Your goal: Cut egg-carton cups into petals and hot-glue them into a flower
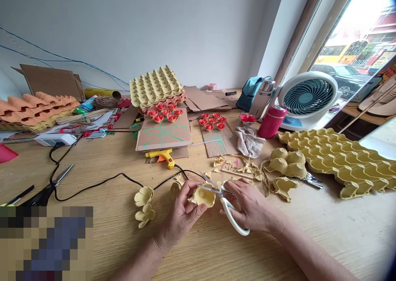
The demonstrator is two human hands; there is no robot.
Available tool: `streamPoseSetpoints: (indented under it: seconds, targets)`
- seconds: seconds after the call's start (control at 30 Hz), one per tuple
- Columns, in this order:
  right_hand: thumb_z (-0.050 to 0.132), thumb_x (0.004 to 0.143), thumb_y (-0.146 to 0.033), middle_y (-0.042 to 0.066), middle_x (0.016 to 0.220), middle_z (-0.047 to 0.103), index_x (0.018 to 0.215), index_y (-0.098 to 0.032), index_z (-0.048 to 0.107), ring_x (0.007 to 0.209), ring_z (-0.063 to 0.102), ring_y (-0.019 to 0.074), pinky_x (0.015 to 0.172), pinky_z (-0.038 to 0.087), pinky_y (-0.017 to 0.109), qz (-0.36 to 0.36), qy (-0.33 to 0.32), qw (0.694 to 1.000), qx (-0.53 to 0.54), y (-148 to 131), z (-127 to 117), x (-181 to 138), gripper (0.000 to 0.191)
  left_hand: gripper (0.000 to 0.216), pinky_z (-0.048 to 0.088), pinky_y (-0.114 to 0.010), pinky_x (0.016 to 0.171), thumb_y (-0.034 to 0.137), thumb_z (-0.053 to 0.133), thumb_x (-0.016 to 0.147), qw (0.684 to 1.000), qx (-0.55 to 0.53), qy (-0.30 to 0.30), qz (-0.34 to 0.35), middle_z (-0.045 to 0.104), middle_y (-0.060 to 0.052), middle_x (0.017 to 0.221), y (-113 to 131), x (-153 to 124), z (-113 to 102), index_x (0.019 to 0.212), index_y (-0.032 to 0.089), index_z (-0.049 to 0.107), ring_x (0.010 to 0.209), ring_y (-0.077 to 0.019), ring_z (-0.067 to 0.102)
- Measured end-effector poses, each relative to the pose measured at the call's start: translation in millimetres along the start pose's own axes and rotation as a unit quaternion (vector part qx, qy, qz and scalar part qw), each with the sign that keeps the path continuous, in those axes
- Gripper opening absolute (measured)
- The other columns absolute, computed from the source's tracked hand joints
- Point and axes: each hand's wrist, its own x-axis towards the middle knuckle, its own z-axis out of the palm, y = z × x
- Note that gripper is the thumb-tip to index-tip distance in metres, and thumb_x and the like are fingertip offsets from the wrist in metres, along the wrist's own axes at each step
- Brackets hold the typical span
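Observation:
Between thumb and fingers, my left hand (pixel 182 206) pinches a yellow egg-carton cup (pixel 204 197) with a ragged rim. White-handled scissors (pixel 233 220) are gripped in my right hand (pixel 247 202), their blades parted at the cup's upper edge. Left of my hands lie two cut, petal-shaped cups (pixel 144 197), one nearer me than the other. Another cup piece (pixel 176 188) is partly hidden behind my left hand. Torn carton scraps (pixel 247 168) are scattered beyond my right hand.
A yellow glue gun (pixel 163 155) trails its black cord across the table. Cardboard sheets with red carton flowers (pixel 163 133) stand behind it. At the right are an egg tray (pixel 346 159), a red can (pixel 272 122) and a fan (pixel 309 97); black scissors (pixel 46 192) lie left.

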Motion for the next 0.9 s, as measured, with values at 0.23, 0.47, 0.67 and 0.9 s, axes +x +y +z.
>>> streamPoseSetpoints:
  seconds: [0.23, 0.47, 0.67, 0.9]
  targets:
    - [0.055, 0.092, -0.040, 0.000, 0.072, 0.054, 0.077, -0.023, 0.040, 0.065, 0.046, 0.0170, 0.069, 0.034, 0.031, -0.021, -0.006, 1.000, 0.018, 3.3, -1.1, 0.0, 0.027, 0.032, 0.057, -0.027, 0.083, 0.035, 0.077, 0.083, 1.000, -0.016, 0.002, -0.023, 0.067, -0.002, 0.106, 3.6, -0.6, -0.6, 0.111, 0.027, 0.062, 0.095, -0.0184, 0.068]
    - [0.056, 0.092, -0.041, -0.001, 0.067, 0.051, 0.072, -0.023, 0.036, 0.061, 0.041, 0.0159, 0.066, 0.031, 0.030, -0.029, 0.002, 0.999, 0.021, 3.3, -4.0, -1.0, 0.034, 0.033, 0.058, -0.032, 0.086, 0.039, 0.073, 0.086, 0.998, -0.054, -0.006, -0.026, 0.069, -0.004, 0.110, -0.7, -1.9, -3.1, 0.115, 0.027, 0.063, 0.098, -0.0219, 0.067]
    - [0.059, 0.091, -0.037, -0.001, 0.065, 0.051, 0.070, -0.023, 0.037, 0.060, 0.040, 0.0154, 0.063, 0.029, 0.030, -0.024, 0.008, 1.000, 0.007, 5.9, -7.4, -3.3, 0.034, 0.043, 0.057, -0.039, 0.090, 0.046, 0.070, 0.088, 0.993, -0.100, 0.005, -0.060, 0.066, -0.007, 0.121, -8.3, -4.4, -3.8, 0.125, 0.030, 0.059, 0.109, -0.0259, 0.065]
    - [0.056, 0.093, -0.039, -0.001, 0.071, 0.054, 0.077, -0.023, 0.040, 0.063, 0.045, 0.0160, 0.068, 0.033, 0.031, -0.022, 0.004, 1.000, -0.011, 6.9, -3.9, -1.1, 0.028, 0.034, 0.058, -0.034, 0.084, 0.044, 0.072, 0.087, 0.999, -0.043, 0.009, -0.029, 0.065, -0.005, 0.113, 1.6, -1.5, -1.3, 0.115, 0.027, 0.062, 0.098, -0.0217, 0.065]
